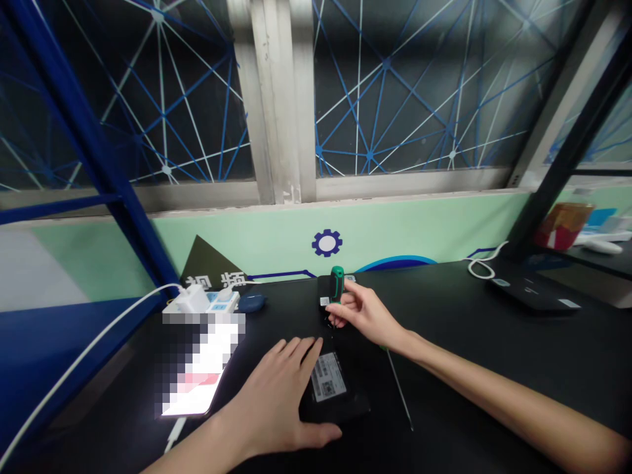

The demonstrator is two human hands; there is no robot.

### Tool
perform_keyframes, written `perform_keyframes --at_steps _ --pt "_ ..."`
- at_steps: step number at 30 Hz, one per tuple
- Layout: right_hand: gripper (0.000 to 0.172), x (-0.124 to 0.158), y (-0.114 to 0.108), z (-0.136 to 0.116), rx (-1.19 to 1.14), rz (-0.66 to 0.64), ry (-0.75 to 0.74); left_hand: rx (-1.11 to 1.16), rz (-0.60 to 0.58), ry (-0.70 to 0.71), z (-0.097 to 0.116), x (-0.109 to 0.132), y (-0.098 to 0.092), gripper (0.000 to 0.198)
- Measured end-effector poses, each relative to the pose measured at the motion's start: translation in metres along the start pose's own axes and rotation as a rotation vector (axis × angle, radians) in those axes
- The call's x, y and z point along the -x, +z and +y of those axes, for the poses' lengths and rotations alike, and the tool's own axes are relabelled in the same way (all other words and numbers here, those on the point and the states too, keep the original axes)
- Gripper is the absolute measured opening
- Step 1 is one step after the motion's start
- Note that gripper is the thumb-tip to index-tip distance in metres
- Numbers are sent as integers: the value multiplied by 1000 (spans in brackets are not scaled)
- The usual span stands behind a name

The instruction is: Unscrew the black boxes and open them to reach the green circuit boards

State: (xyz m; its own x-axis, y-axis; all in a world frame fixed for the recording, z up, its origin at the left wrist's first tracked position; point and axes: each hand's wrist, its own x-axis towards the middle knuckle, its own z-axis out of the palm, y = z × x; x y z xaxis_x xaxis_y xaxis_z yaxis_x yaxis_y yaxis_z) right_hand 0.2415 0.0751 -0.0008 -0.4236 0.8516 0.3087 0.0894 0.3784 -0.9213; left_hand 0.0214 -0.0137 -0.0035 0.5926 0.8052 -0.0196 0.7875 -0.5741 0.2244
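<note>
My left hand (276, 401) lies flat with its fingers spread on a black flat device (340, 395) that carries a white label, pressing it onto the black table (469, 329). My right hand (363, 313) is closed round a screwdriver with a green and black handle (336, 283), held upright over the device's far end. A second small black box with a white sticker (324, 299) lies right behind the screwdriver. A thin metal rod (399, 392) rests on the table under my right forearm.
A lit phone (197, 368) lies at the left, beside a white power strip with a charger and cable (197, 301) and a dark blue pouch (251, 303). A black laptop (533, 289) and white cable sit at the far right. A blue rack post stands at the left.
</note>
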Motion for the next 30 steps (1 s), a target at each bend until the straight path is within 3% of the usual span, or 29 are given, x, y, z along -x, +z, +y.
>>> perform_keyframes --at_steps 6,17,30 --pt "36 -3 3 5 -58 36 54 -7 -47 -16 -1 1 -3 103" --pt "41 -11 4 9 -135 62 130 17 9 48 -10 6 11 103" --pt "41 -9 2 10 -167 59 220 180 36 78 -19 3 7 107"
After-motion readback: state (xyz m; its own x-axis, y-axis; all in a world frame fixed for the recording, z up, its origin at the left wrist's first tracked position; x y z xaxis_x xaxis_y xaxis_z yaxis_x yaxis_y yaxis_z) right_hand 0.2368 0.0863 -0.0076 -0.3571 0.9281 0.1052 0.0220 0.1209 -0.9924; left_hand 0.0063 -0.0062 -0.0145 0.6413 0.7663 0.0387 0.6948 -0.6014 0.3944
